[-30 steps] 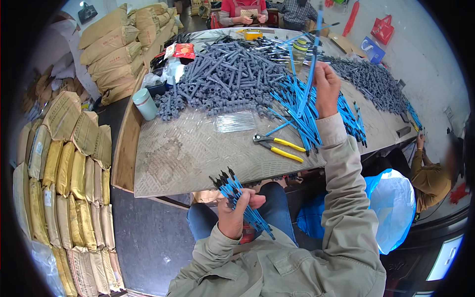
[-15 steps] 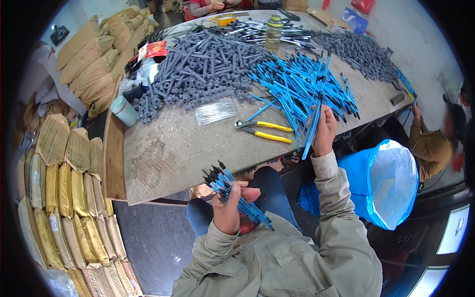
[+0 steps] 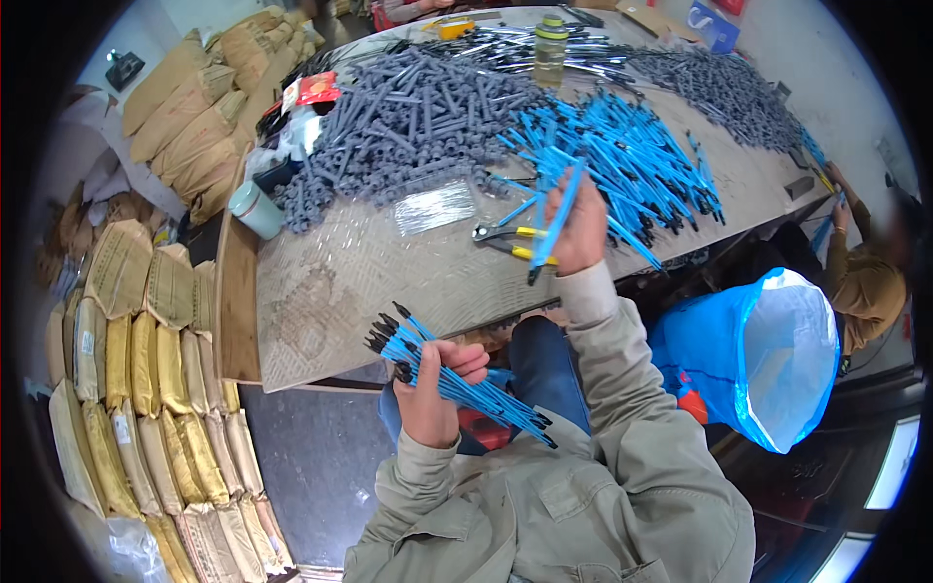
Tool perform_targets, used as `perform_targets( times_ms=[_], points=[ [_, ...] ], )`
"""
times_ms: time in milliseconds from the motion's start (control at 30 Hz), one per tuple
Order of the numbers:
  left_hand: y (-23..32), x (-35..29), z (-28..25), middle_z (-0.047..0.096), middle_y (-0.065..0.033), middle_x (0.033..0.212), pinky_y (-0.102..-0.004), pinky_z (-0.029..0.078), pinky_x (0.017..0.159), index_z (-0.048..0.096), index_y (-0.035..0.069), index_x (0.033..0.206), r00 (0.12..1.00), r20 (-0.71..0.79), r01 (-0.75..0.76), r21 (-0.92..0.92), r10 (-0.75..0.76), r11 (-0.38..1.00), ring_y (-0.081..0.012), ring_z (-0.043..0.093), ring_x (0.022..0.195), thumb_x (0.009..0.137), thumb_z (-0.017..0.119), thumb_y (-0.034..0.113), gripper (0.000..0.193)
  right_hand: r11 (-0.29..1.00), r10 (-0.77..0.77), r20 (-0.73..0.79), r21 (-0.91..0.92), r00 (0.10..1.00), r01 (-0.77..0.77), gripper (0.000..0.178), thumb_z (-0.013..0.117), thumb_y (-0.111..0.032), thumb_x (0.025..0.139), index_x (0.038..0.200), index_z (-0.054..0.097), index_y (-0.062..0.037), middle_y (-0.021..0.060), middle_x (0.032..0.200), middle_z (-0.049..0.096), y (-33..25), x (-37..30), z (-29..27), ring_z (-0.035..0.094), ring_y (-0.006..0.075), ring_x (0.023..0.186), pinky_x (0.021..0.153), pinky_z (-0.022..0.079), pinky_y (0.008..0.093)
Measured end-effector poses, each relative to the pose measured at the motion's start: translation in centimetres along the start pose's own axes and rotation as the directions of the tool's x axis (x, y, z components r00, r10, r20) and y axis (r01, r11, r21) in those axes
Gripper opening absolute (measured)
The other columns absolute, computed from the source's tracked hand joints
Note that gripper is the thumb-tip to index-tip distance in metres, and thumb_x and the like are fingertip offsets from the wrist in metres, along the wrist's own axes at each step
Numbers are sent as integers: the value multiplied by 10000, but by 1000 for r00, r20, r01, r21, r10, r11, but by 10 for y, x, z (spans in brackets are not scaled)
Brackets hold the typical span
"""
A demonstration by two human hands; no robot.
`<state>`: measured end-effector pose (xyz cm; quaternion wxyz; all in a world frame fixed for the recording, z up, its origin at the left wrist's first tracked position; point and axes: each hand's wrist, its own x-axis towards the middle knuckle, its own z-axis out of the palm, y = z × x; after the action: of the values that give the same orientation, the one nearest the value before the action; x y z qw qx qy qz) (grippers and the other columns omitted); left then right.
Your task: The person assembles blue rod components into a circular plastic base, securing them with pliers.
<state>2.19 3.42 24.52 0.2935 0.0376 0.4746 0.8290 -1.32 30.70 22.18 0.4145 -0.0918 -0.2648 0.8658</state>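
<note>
Near my lap, my left hand (image 3: 433,398) is closed round a bundle of thin blue rods with black ends (image 3: 491,396). The bundle slants, its upper black ends slightly fanned out. Over the table's front edge, my right hand (image 3: 580,225) grips a blue rod (image 3: 557,223) with a black lower tip; motion blur hides whether there is more than one. Behind it lies a heap of similar blue rods (image 3: 641,165). Cutting pliers with yellow handles (image 3: 510,233) rest on the table, partly covered by the right hand and its rod.
Grey plastic parts (image 3: 418,117) are heaped on the table (image 3: 330,311), beside a packet of thin metal wires (image 3: 435,208). A bottle (image 3: 549,53) and a light-green cup (image 3: 255,210) stand there. An open blue bag (image 3: 743,360) is at my right; stacked sacks (image 3: 160,360) at left. Other people sit nearby.
My right hand has moved left and towards me with its blue rod, now in front of the pliers. The bundle in my left hand has tilted flatter. The view has shifted slightly.
</note>
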Motion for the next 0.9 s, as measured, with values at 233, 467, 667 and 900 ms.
perform_targets(
  times_ms=[233,467,667,900],
  points=[
    [-19,15,19,634,-207,938,-353,541,694,543,-25,983,982,74,161,144,-172,976,-271,653,824,927,500,257,291,990,-84,-53,-120,995,77,216,528,-284,912,972,532,-77,-8,706,513,-27,-21,-56,454,89,537,447,358,225],
    [-62,47,61,637,-191,937,-340,544,668,536,-35,1013,927,205,295,116,-313,949,-246,653,783,920,508,253,303,986,2,-15,-167,1000,-5,206,524,-246,920,986,537,-51,0,710,520,-61,-19,-59,456,81,548,459,369,219],
    [-79,75,76,630,-193,956,-349,541,686,523,-35,1060,923,216,321,22,-318,947,-244,644,799,917,509,282,349,954,63,58,-295,996,-43,199,528,-219,919,971,552,-29,20,729,543,-51,-47,-27,476,76,560,463,373,206],
    [-82,96,93,628,-154,943,-369,534,737,500,-40,1137,923,262,299,-30,-281,954,-222,626,828,919,499,307,410,917,183,113,-377,977,-128,174,524,-193,920,957,562,-27,33,725,571,-66,-50,-42,520,79,577,484,391,191]
  ],
)
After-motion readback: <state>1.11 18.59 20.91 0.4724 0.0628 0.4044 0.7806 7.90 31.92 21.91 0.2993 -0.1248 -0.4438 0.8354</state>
